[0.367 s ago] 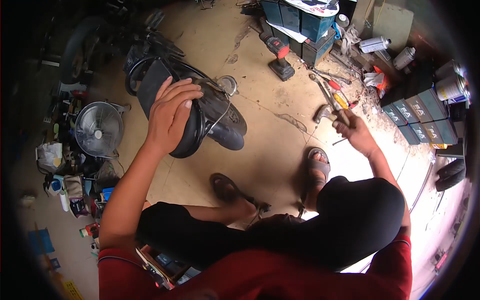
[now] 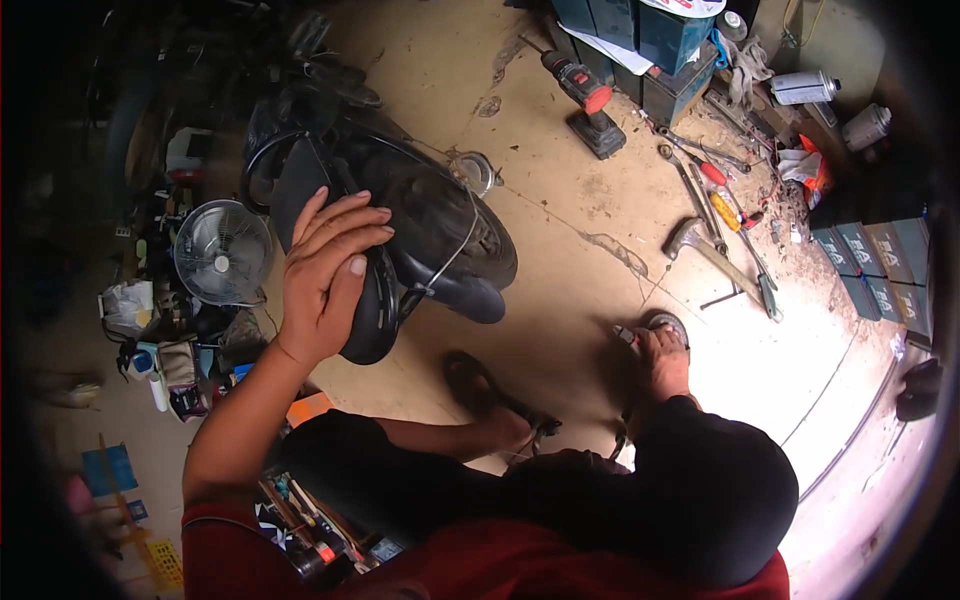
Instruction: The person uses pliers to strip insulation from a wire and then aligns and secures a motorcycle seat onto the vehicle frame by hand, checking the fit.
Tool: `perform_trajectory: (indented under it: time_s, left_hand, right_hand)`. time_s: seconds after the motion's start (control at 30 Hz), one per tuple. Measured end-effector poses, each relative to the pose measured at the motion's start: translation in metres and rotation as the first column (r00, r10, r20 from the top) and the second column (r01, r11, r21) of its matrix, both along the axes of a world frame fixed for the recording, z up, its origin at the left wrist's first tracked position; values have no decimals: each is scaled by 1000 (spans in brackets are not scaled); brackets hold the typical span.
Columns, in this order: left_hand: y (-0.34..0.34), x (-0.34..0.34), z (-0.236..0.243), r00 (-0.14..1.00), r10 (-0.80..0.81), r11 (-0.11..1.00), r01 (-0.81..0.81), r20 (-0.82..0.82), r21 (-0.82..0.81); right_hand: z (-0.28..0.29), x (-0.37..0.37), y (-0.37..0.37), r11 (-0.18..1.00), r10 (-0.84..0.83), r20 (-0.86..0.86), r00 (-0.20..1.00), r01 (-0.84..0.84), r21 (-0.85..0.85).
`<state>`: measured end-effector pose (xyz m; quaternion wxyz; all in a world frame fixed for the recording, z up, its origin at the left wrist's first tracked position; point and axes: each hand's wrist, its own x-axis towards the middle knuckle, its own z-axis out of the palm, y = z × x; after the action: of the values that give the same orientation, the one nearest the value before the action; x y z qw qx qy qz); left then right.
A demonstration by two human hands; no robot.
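My left hand (image 2: 325, 275) lies with its fingers stretched out on a long black panel (image 2: 370, 315) with a rounded end, part of what looks like a motorbike. Beside that panel is a bulky black body (image 2: 430, 205) with a thin metal rod across it. Down by my right sandal (image 2: 668, 322), the fingers of my right hand (image 2: 662, 355) are curled together. A small light and reddish tip shows at the fingertips, too small to name. A hammer (image 2: 728, 270) with a wooden handle rests on the floor beyond this hand, not touching it.
A cordless drill (image 2: 585, 100) stands on the floor ahead. Wrenches (image 2: 698, 195) and a yellow-handled screwdriver (image 2: 725, 212) lie near the hammer. Dark batteries (image 2: 880, 260) are stacked at the right. A round fan (image 2: 222, 252) and clutter fill the left side.
My right hand has left the hammer's handle and come down and left to the sandal. My left hand stays on the black panel. The whole view has shifted slightly.
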<state>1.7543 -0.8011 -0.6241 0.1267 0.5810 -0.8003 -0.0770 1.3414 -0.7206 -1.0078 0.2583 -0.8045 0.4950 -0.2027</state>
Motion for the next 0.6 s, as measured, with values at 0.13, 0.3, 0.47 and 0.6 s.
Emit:
perform_trajectory:
  time_s: [0.13, 0.3, 0.47, 0.6]
  left_hand:
    - [2, 1, 3, 1000, 13, 1000, -13, 11, 20]
    - [-6, -1, 4, 999, -24, 999, 22, 41, 43]
    - [7, 2, 4, 999, 11, 998, -13, 49, 56]
    - [-5, 2, 3, 999, -23, 999, 22, 25, 43]
  right_hand:
    - [-7, 4, -6, 999, -22, -4, 1000, 22, 23]
    - [-12, 4, -9, 996, -77, 6, 997, 77, 47]
    - [-20, 8, -9, 999, -37, -3, 999, 37, 32]
    - [-21, 9, -7, 996, -79, -24, 997, 79, 28]
